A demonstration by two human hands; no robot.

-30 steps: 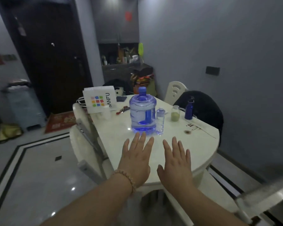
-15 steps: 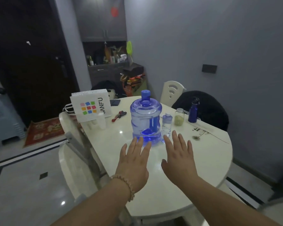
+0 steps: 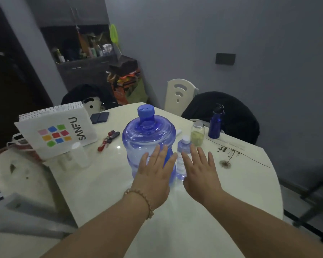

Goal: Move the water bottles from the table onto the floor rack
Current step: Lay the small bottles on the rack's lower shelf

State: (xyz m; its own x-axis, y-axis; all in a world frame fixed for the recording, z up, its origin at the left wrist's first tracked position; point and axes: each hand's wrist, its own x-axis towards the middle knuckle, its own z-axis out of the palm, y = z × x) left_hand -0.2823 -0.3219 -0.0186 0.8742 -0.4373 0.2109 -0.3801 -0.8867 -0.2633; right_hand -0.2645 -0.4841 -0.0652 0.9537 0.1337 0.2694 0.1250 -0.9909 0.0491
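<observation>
Jug [image 3: 147, 138] just beyond left grip [image 3: 153, 175] (flat).

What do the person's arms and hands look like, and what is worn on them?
Both forearms are bare, no sleeves in view. The left hand and right hand wear no gloves or visible rings. A bracelet of small, round, pale beads circles the left wrist; the right wrist wears nothing.

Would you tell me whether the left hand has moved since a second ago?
Yes. The left hand has advanced toward the large blue jug: its fingertips, earlier short of the base, now overlap its side.
</observation>
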